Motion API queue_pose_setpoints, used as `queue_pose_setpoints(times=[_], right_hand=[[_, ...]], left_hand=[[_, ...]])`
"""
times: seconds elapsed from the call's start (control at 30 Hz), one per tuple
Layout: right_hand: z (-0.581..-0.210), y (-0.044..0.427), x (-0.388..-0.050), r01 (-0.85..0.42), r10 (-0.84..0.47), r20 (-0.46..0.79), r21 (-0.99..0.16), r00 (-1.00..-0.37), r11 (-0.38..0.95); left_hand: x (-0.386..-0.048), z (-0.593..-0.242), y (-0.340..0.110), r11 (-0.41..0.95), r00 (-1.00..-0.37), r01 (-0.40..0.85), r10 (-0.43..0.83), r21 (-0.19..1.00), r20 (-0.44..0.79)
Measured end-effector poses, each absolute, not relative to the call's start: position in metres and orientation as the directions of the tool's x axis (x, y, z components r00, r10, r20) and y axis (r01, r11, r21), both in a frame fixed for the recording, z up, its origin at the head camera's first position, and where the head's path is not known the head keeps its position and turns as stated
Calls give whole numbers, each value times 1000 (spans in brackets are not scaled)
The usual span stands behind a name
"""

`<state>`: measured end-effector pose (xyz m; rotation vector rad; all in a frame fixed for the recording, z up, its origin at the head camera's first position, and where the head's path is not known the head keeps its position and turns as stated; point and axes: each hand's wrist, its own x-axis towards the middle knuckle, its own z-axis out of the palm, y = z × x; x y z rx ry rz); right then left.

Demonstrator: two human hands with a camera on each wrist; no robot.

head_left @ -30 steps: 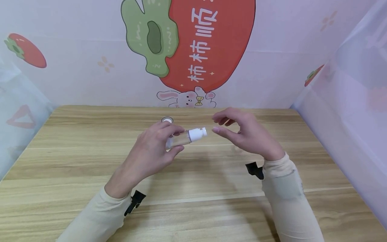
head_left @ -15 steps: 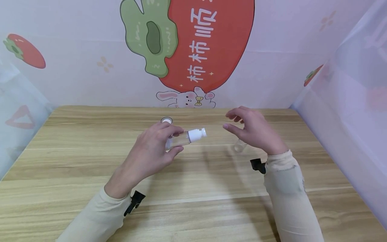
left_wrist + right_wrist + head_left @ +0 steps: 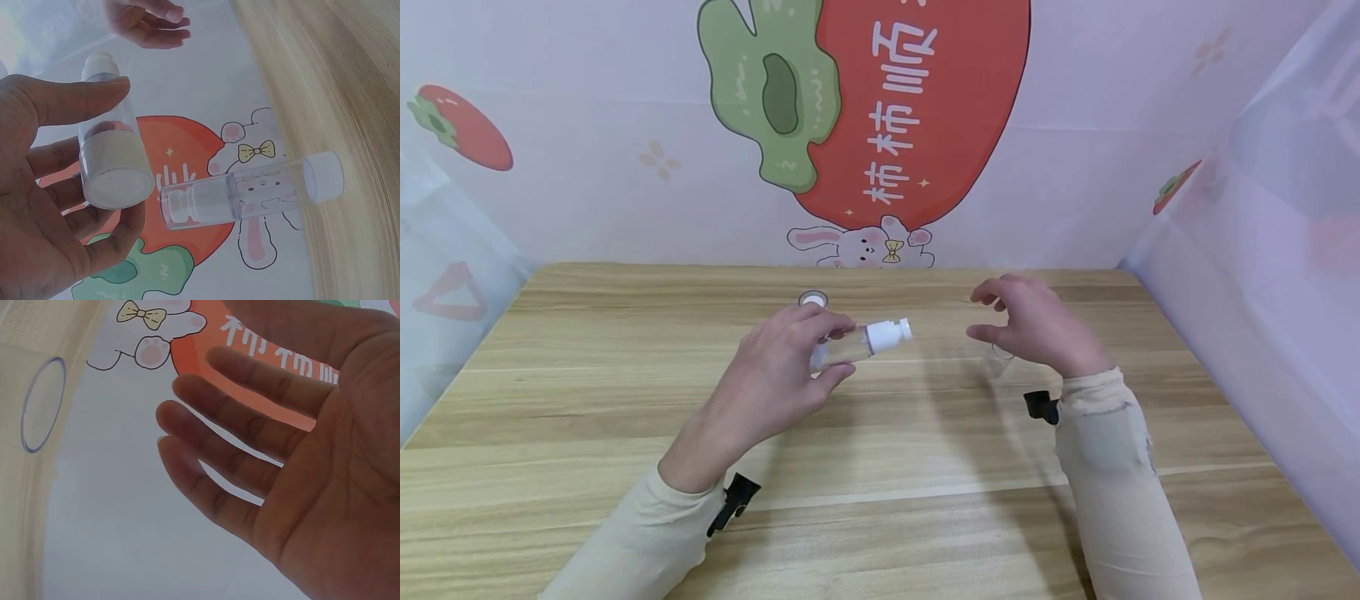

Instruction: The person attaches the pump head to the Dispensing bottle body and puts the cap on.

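Observation:
My left hand (image 3: 775,362) grips a small clear pump bottle (image 3: 885,335) tilted on its side, its white pump head pointing right. In the left wrist view, thumb and fingers wrap the bottle's clear body, and its white base faces the camera. My right hand (image 3: 1045,325) hovers over the table to the right with fingers loosely spread, holding nothing. Below it stands a clear cylindrical cap (image 3: 44,405), its round rim visible in the right wrist view and partly hidden by the hand in the head view.
A second pump bottle (image 3: 209,197), with a clear cover over its pump, stands upright on the wooden table (image 3: 880,517) behind my left hand. A printed cloth backdrop (image 3: 1075,167) rises at the table's far edge, with cloth walls at both sides.
My right hand has drawn away to the right from the pump head, and the clear cap under it has come into sight. The left hand with the bottle has stayed almost still.

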<state>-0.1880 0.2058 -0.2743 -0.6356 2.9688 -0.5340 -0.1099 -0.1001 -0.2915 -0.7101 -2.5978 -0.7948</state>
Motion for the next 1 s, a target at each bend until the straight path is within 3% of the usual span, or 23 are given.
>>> queue_pose_setpoints(times=[1.0], right_hand=[[-302, 214, -205, -278, -348, -202, -308, -916, 910]], left_hand=[[-110, -292, -100, 723, -818, 551, 367, 418, 443]])
